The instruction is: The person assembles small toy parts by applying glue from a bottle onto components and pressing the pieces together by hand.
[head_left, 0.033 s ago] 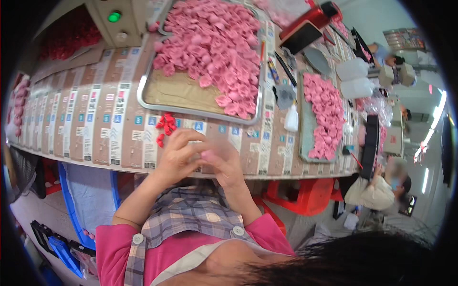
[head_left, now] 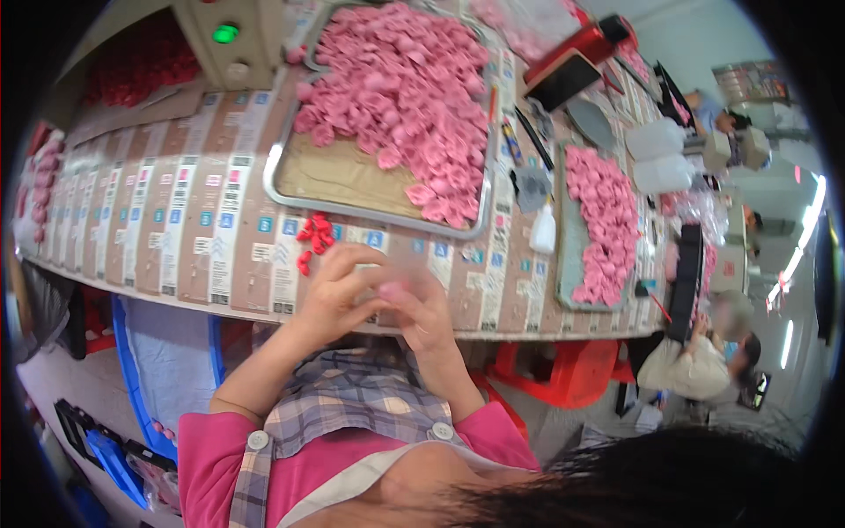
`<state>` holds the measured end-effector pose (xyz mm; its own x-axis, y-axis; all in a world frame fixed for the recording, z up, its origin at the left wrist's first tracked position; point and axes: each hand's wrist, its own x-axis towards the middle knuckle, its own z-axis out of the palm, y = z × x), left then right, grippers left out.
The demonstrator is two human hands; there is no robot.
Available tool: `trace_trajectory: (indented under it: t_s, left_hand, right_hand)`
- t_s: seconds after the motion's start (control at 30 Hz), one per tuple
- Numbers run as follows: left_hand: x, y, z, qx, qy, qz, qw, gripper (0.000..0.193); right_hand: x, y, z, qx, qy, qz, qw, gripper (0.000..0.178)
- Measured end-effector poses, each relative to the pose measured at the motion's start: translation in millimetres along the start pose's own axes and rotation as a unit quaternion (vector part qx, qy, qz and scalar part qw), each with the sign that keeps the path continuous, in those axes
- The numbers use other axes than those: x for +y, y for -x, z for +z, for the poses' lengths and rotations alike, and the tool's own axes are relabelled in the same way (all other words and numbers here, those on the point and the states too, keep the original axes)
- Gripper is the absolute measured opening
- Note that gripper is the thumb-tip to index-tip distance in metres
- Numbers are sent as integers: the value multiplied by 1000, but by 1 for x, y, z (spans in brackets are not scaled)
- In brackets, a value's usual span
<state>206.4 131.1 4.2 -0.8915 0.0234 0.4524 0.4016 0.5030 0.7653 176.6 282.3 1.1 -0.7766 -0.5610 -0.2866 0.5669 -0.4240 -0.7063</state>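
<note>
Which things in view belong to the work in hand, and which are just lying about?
In the work:
- left hand and right hand, meeting at what looks like a small pink piece
- probably the large tray and its pink pieces

Seemingly just lying about:
- red pieces near the left hand, use unclear
- white squeeze bottle
- red stool

Pink sleeves (head_left: 214, 453); grey plaid apron (head_left: 356, 405); round buttons (head_left: 258, 440); pale collar (head_left: 348, 488).

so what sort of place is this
Probably a small workshop or factory room: a large metal tray heaped with pink petal-like pieces, a narrower tray of similar pieces on the same worktable, and another person farther along.
</note>
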Motion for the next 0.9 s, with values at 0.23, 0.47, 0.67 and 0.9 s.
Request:
trace_trajectory:
  t_s: [0.23, 0.47, 0.67, 0.9]
  left_hand:
    - [-14, -14, -28, 85, 62, -50, 993, 31]
    - [-127, -78, -127, 129, -212, -118, 962, 29]
    - [-170, -78, -170, 143, -249, -182, 940, 23]
    - [-211, -72, -202, 128, -363, -87, 919, 24]
  right_hand:
    - [0, -16, 23, -25, 64, -136, 988, 43]
    - [-10, -14, -13, 21, 119, -151, 981, 35]
    - [-9, -7, -19, 54, 127, -147, 980, 29]
    - [-13, -15, -15, 80, 156, -119, 977, 24]
